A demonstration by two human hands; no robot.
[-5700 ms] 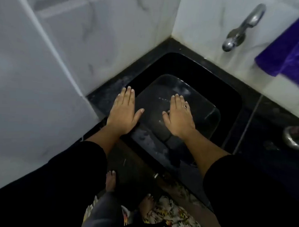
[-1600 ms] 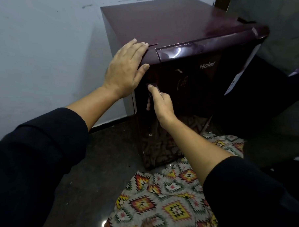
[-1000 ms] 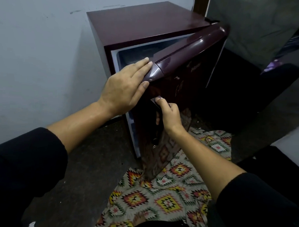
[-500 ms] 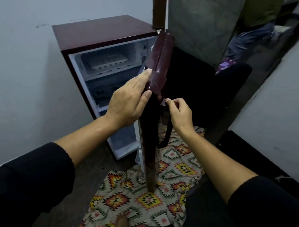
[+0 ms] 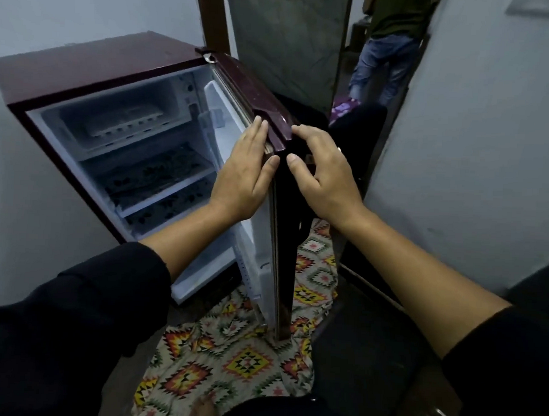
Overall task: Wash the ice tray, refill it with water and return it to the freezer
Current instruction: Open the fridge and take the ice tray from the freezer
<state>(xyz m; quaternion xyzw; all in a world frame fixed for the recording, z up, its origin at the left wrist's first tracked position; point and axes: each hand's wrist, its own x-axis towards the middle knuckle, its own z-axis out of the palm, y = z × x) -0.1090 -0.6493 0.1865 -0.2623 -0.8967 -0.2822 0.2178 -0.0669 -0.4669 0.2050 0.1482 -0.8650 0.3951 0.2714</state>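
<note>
- Head view: a small maroon fridge (image 5: 94, 64) stands against a pale wall (image 5: 39, 15), its door (image 5: 256, 93) swung wide so that the door's edge faces the camera.
- The white ice tray (image 5: 125, 127) lies inside the freezer compartment (image 5: 174, 99) at the top of the cabinet, well apart from both hands.
- Below the compartment sit two shelves (image 5: 154, 183) with a dark printed pattern.
- The left hand (image 5: 246, 175) lies flat against the inner side of the door near its top corner. Its fingers are straight and together, and its thumb rests along the door's edge. It grasps nothing.
- The right hand (image 5: 325, 175) is at the outer side of the same corner. Its fingers are loosely bent and spread, with the forefinger's tip touching the top of the door and the thumb pointing toward the door's edge. It is not closed round anything.
- A ring (image 5: 340, 150) shows on one right finger.
- Both forearms are bare, coming out of black sleeves (image 5: 73, 325).
- A patterned rug (image 5: 244, 360) lies on the floor under the door, and the wearer's toes (image 5: 201, 409) show at its near end.
- Beyond the door, through a doorway, stands another person (image 5: 387, 46) in jeans and a dark green top.
</note>
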